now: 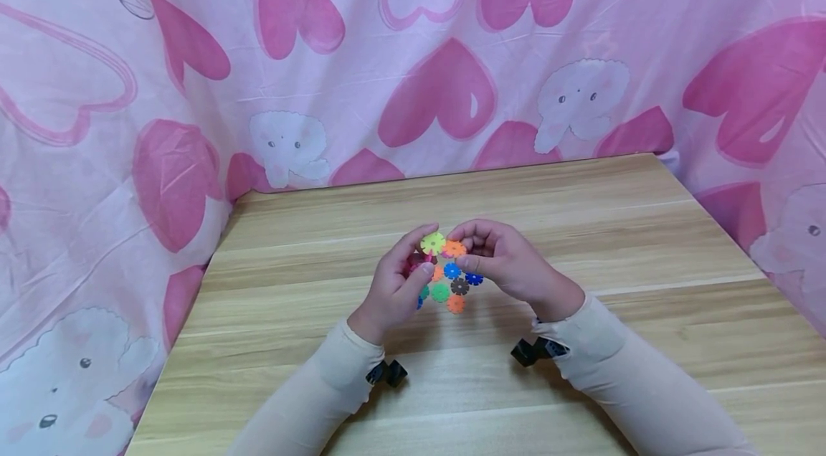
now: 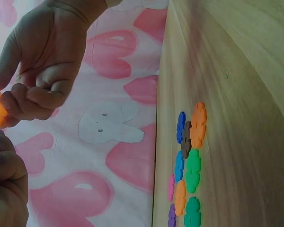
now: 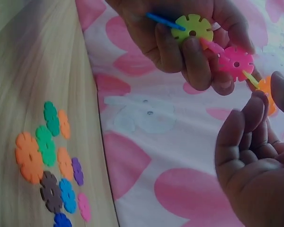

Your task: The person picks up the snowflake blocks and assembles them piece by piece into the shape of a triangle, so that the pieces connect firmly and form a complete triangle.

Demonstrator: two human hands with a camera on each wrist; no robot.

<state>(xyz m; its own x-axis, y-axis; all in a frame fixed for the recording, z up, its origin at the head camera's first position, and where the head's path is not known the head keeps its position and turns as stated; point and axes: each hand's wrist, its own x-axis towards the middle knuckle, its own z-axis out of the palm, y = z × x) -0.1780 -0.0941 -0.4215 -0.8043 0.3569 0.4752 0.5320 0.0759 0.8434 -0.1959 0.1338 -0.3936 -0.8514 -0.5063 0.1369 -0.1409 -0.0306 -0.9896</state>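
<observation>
My left hand point(image 1: 395, 284) holds a chain of slotted plastic snowflake discs above the table. In the right wrist view the chain has a blue disc point(image 3: 164, 21) seen edge-on, a yellow-green disc point(image 3: 195, 24), a pink disc point(image 3: 241, 60) and a yellow disc point(image 3: 250, 79) seen edge-on. At its end is an orange disc point(image 3: 266, 90), which my right hand point(image 1: 513, 262) pinches between thumb and fingers. The orange disc touches the yellow one; how deep the slots engage cannot be seen. Fingers partly cover the chain.
Loose discs lie on the wooden table point(image 1: 310, 248) below the hands, among them a green disc point(image 3: 46, 145), a brown disc point(image 3: 48, 191), an orange disc point(image 1: 455, 304) and a purple disc point(image 3: 77, 171). A pink patterned curtain point(image 1: 361, 69) hangs behind the table and at its sides.
</observation>
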